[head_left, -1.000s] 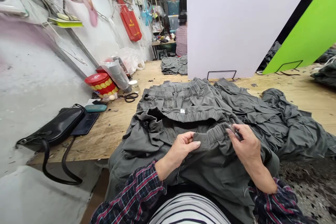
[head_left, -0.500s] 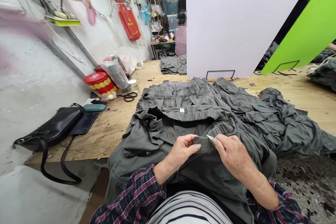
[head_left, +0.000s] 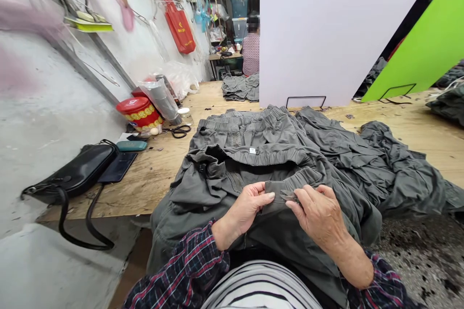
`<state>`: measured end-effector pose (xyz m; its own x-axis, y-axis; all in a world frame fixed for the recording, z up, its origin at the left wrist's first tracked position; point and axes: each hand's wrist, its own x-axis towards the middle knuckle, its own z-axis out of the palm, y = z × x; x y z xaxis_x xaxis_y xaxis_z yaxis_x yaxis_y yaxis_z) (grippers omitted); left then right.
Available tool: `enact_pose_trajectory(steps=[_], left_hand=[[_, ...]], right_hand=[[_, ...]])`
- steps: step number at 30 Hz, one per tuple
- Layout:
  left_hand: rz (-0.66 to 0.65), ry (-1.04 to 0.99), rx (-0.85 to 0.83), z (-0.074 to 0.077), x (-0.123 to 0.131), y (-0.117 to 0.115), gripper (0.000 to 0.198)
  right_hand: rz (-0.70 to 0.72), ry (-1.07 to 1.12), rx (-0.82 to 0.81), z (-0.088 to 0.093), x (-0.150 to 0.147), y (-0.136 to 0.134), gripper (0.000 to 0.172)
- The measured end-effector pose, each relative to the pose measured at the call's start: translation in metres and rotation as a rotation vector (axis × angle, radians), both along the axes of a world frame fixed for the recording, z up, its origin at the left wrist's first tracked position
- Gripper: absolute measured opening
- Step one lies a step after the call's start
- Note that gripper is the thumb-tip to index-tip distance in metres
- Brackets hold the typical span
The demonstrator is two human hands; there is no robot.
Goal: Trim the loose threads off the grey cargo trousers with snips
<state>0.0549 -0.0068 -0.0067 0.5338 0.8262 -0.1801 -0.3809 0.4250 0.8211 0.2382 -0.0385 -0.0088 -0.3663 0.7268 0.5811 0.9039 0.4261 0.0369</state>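
Dark grey-green trousers (head_left: 195,207) with an elastic waistband are spread in front of me, their waist opening gaping. My left hand (head_left: 250,205) pinches the end of the waistband between thumb and fingers. Close on its right, my right hand (head_left: 321,212) is closed on small thread snips (head_left: 289,196). Only their pointed metal tips stick out, against the waistband cloth; the grip is hidden in my fingers. A white label (head_left: 253,150) shows at the back of the waist.
More grey garments (head_left: 362,154) lie behind and to the right. At left are a black bag (head_left: 81,169), a phone (head_left: 118,168), scissors (head_left: 179,131) and a red tin (head_left: 136,106). A white panel (head_left: 319,34) and a green panel (head_left: 416,53) stand across the table. A person (head_left: 251,53) sits beyond.
The snips' tips have moved down from the waistband's top edge onto the cloth, and my right hand has turned. My left hand has shifted slightly left, still pinching the waistband.
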Motion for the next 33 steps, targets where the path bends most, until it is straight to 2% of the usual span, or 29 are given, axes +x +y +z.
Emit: enact_pose_trajectory(steps=[9,12,14,17,20,22,25,27,28,29,31,33], left_hand=[[-0.017,0.006,0.027,-0.002,0.003,-0.001,0.031],[0.012,0.1,0.092,-0.002,0.004,-0.003,0.026],[0.063,0.239,0.225,-0.002,0.005,-0.004,0.022],[0.132,0.482,0.518,-0.005,0.005,-0.007,0.021],[0.161,0.681,0.854,-0.018,0.005,-0.016,0.027],[0.09,0.807,1.081,-0.031,0.007,-0.026,0.03],[-0.199,0.917,1.326,-0.048,0.009,-0.035,0.031],[-0.345,0.947,1.387,-0.048,0.003,-0.025,0.03],[-0.347,0.999,1.39,-0.043,-0.005,-0.015,0.029],[-0.296,1.094,1.377,-0.035,-0.014,-0.002,0.03],[-0.031,1.449,1.29,-0.015,-0.04,0.028,0.029],[0.149,1.812,1.147,0.002,-0.068,0.053,0.024]], right_hand=[[0.025,0.022,-0.061,0.0,-0.001,0.002,0.027],[0.038,0.092,-0.094,0.0,-0.004,0.002,0.028],[0.043,0.133,-0.113,0.002,-0.006,0.001,0.027],[0.056,0.158,-0.154,0.007,-0.006,-0.002,0.03],[0.06,0.228,-0.26,0.011,0.0,-0.007,0.035],[0.029,0.323,-0.336,0.01,0.004,-0.008,0.036],[-0.001,0.426,-0.41,-0.001,-0.002,-0.005,0.025],[0.016,0.409,-0.427,-0.012,-0.01,0.002,0.02],[0.019,0.386,-0.424,-0.019,-0.014,0.006,0.021],[0.014,0.364,-0.417,-0.025,-0.016,0.01,0.022],[-0.025,0.335,-0.402,-0.037,-0.018,0.018,0.021],[-0.081,0.306,-0.399,-0.047,-0.013,0.021,0.019]])
